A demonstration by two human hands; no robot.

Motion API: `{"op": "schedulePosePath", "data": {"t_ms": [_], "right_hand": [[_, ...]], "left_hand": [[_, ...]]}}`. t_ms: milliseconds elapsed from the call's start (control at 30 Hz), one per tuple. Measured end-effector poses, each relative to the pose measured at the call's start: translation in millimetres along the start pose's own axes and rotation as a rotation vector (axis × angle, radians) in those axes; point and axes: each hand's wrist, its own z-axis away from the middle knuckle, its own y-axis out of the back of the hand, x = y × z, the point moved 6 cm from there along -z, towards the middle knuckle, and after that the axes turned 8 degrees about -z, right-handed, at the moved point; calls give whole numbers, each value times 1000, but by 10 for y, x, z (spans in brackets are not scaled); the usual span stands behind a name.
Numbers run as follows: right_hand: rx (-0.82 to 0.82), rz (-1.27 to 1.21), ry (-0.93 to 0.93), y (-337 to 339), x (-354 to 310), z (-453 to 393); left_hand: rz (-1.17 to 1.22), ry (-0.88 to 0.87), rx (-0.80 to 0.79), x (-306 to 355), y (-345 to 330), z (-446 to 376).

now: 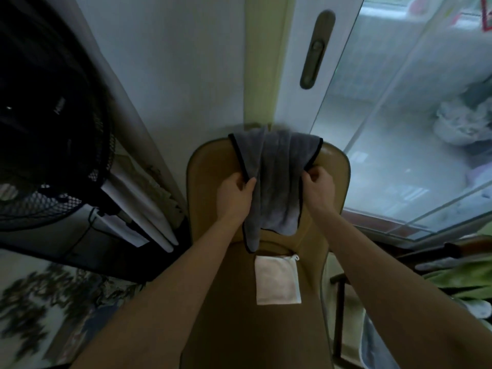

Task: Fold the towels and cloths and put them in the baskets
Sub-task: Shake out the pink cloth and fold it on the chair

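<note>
- Grey towel (pixel 274 182): black-edged, draped over the top of the chair back (pixel 207 166) and hanging down its front face; its lower end reaches to just above the seat.
- Left hand (pixel 235 198): grip closed on the left black edge of the grey towel, roughly midway down its hanging length, thumb on the front of the cloth and fingers curled behind the edge.
- Right hand (pixel 318 187): grip closed in a pinch on the right black edge of the grey towel, at about the same height as the left hand; the fingertips are folded inward over the hem.
- Relation of towel to grip: the body of the grey towel hangs between the two hands; its upper part lies above both grips on the chair top, and its lower part hangs free below them, with the lower left corner hanging lowest.
- White cloth (pixel 278 279): folded into a rectangle, lying flat on the chair seat directly below the grey towel, apart from both hands.
- Fan (pixel 50 145): black, with a mesh guard, standing to the left of the chair.
- Glass door (pixel 399 129): behind and to the right of the chair.
</note>
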Motion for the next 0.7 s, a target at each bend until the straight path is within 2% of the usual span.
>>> {"op": "schedulePosePath", "data": {"t_ms": [100,200,333,400,467,533,600,700], "right_hand": [[-63,37,-20,-21,16,19],[-148,1,-121,-21,163,207],[-275,-13,-203,32,268,596],[-289,-57,-274,148,273,807],[-251,-63,-325,288,286,998],[-221,-92,-359,401,253,1187],[-222,-99,-368,480,154,1358],[-257,-30,-311,620,-72,1566]], "left_hand": [[-21,33,-1,-4,-1,3],[30,82,-56,-17,5,164],[83,124,-20,-69,200,497],[178,147,-133,-76,268,686],[258,199,-373,-68,282,939],[188,252,-544,-107,323,1181],[62,309,-591,-176,408,1340],[17,299,-483,-48,674,1525]]}}
